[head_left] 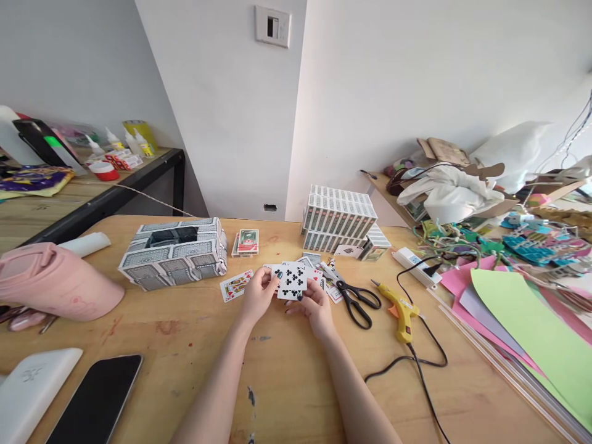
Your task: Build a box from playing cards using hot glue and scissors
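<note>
Over the middle of the wooden table, my left hand (259, 292) pinches the left edge of some playing cards (292, 277) with club pips facing me. My right hand (315, 307) grips their lower right corner. Several loose playing cards (237, 285) lie face up around my hands, some partly hidden behind the held ones. Black-handled scissors (358, 302) rest just right of my right hand. Farther right lies a yellow hot glue gun (401, 311) with its black cord. Beyond my left hand sits a box covered in playing cards (176, 253), with an opening in its top.
Card packs (340, 216) are stacked at the back, and a small red-and-green pack (246, 242) lies left of them. A pink holder (60, 280), a phone (99, 398) and a white power bank (39, 388) occupy the left. Coloured paper (527, 327) and a power strip (416, 268) are right.
</note>
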Demonstrator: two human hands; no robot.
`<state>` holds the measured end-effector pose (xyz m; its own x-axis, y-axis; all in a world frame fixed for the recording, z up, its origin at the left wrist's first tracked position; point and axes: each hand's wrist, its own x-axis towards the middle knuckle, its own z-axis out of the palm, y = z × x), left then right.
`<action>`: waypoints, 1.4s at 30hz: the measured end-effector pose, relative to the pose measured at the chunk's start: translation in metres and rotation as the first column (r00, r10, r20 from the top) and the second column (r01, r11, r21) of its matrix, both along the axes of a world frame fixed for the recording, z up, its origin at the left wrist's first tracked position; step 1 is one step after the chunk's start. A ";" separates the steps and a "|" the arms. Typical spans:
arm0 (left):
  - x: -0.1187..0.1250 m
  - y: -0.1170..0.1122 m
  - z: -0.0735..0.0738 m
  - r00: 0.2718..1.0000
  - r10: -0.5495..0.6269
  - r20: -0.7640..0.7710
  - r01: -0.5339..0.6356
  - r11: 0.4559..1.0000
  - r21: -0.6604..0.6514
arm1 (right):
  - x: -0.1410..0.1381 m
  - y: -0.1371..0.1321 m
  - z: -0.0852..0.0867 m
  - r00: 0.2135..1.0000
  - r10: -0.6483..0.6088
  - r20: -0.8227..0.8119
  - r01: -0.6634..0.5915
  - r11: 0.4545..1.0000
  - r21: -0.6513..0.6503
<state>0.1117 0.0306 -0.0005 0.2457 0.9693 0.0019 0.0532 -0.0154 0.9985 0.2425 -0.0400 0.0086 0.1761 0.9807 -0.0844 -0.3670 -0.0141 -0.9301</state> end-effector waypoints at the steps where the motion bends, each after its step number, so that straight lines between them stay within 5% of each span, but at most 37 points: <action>1: 0.001 -0.001 0.000 1.000 -0.018 0.020 0.018 1.000 -0.004 | 0.000 0.001 -0.001 1.000 -0.011 0.012 0.011 1.000 0.000; 14: 0.000 -0.004 0.013 0.980 -0.113 0.162 0.144 0.971 -0.191 | 0.004 0.010 -0.014 0.979 -0.199 0.050 0.201 0.979 -0.028; 24: 0.009 -0.009 0.010 0.968 -0.173 0.184 0.199 0.971 -0.133 | 0.005 0.011 -0.019 0.964 -0.255 0.072 0.255 0.967 0.006; 31: -0.008 0.000 0.012 0.994 -0.044 0.101 0.061 0.984 -0.170 | 0.004 0.011 -0.014 0.992 -0.095 0.078 0.098 0.994 -0.047; 42: -0.009 0.001 0.010 0.981 -0.113 0.158 0.157 0.939 -0.307 | 0.002 0.010 -0.007 0.933 -0.198 0.302 0.232 0.969 -0.081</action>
<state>0.1031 0.0315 0.0094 0.3931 0.8830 -0.2566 -0.0638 0.3046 0.9503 0.2449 -0.0301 0.0015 0.4148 0.9036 -0.1069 -0.0885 -0.0769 -0.9931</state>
